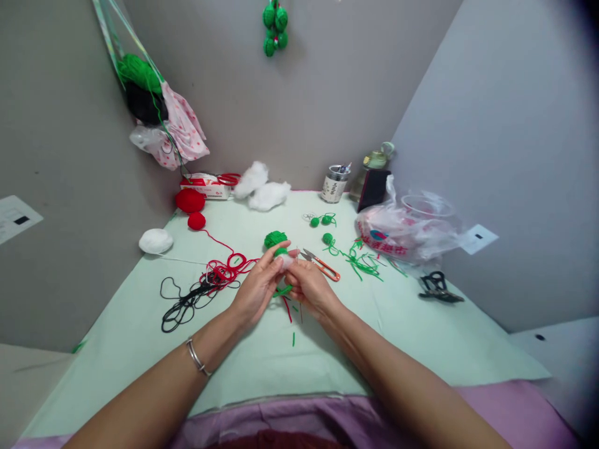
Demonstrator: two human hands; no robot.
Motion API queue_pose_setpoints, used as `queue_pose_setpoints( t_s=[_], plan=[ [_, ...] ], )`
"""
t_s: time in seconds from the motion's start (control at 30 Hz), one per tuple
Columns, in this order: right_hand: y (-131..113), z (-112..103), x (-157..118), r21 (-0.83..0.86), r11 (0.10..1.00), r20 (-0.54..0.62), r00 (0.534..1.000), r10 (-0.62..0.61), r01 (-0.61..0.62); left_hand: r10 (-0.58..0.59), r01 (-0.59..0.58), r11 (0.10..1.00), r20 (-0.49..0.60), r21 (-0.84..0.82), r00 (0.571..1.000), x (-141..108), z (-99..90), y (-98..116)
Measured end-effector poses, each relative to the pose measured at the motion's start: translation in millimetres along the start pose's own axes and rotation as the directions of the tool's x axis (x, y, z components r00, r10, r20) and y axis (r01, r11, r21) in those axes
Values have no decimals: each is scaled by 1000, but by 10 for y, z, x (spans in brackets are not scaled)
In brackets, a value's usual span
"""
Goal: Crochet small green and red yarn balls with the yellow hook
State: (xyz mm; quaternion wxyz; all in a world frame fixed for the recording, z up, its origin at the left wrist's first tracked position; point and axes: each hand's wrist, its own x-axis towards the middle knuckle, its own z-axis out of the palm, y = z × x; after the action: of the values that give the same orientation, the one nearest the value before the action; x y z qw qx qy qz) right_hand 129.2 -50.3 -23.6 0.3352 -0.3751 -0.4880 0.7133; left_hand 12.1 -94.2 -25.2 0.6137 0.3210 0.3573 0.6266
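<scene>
"Where's the little bit of white fluff (286, 262)?"

"In the middle, between the two hands, with a small green bit (281, 251) by it. The left hand (259, 284) pinches the fluff, and the right hand (311, 285) nips its other side. I think a thin stick (301, 313) pokes out below the right one."

"What could go wrong?"

"The fluff could pop out if they squeeze too hard. And the stick might poke a finger if it slips."

"What's close by?"

"A green yarn ball (275, 238) just past the fingers, and snips (327, 268) on the right — their blades point at the hands, so a bump could nick one."

"And on the left?"

"Red yarn (225, 272) lies over black yarn (185, 305) — one tug could make a knot. Far back sit big white puffs (269, 196)."
</scene>
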Motion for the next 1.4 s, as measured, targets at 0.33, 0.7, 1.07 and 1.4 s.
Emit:
queue_pose_setpoints(
  t_s=[0.33,0.7,1.07,1.4],
  plan=[
    [-175,-82,-104,-300,927,136,972,-193,226,192,-167,954,-80,247,978,92,-197,60],
    [-273,-218,-186,-304,937,328,942,-68,173,317,-219,738,-41,638,948,10,-284,127],
    [-213,-162,-133,-211,975,325,946,7,65,322,-247,616,48,748,946,-16,-244,62],
    [-196,-182,-74,-170,985,314,948,45,9,315,-278,602,98,749,944,-7,-298,9]
  ],
)
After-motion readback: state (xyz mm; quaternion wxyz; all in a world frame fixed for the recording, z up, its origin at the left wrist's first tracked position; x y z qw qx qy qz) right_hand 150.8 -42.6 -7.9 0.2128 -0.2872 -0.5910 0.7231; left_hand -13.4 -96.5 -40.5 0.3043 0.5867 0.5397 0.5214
